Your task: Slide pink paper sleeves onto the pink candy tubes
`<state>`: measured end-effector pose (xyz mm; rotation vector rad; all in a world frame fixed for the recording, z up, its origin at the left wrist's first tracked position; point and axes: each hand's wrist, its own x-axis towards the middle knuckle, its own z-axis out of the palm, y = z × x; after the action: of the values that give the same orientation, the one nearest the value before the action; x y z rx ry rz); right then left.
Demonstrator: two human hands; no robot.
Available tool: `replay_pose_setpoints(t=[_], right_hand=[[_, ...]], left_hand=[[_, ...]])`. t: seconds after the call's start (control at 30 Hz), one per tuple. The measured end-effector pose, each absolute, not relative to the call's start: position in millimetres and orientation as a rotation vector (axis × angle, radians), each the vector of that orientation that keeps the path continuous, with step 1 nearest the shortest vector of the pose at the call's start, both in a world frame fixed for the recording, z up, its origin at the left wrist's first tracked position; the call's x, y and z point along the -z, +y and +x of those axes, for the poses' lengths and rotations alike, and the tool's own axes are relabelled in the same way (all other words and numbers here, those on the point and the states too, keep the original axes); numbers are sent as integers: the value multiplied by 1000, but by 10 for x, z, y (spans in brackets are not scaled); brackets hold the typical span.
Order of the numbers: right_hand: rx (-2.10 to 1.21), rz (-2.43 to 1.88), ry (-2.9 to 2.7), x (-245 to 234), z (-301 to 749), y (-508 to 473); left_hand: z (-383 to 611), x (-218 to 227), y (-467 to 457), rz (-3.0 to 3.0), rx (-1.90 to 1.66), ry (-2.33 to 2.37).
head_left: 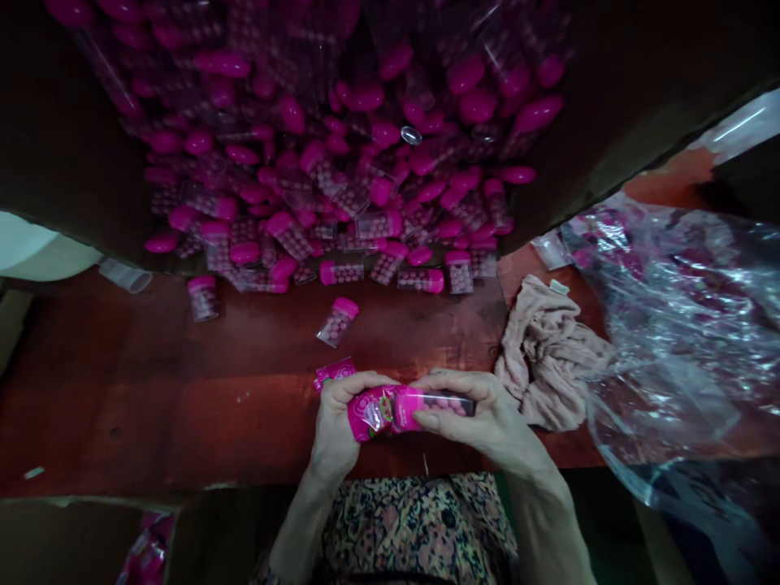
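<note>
Near the front edge of the table, both hands meet over one bright pink item. My left hand point(338, 418) is closed on a pink printed wrapper point(370, 414) with a green logo. My right hand point(487, 410) grips a clear candy container point(448, 402) of pink balls, lying sideways between thumb and fingers. The container's left end is at the wrapper; whether it sits inside cannot be made out. A flat pink printed piece point(334, 371) lies just beyond my left hand. Farther off, a loose pink-capped container point(338, 322) rests tilted on the table.
A large dark box point(609, 106) opens toward me, with a heap of pink-capped containers point(292, 236) spilling out. On the right are a crumpled cloth point(548, 357) and a clear plastic bag point(688, 309). A clear empty cup point(125, 275) lies at left. Pink packets point(146, 552) show below the table point(152, 406).
</note>
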<state>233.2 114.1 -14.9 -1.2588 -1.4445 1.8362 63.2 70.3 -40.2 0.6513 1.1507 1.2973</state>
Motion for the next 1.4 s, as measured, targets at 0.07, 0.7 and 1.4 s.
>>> replay_pose_setpoints(t=[0.07,0.7,1.4], right_hand=[[-1847,-1243,-1469,146,2337,1157],[-1694,-1226,-1484,127,2203,1119],[-1311,-1374,-1309,74,1902,911]], left_hand=[[644,401,708,638,-1294,1156],[571,287,776,434,-1376,992],[813,152,788,124,-1392,922]])
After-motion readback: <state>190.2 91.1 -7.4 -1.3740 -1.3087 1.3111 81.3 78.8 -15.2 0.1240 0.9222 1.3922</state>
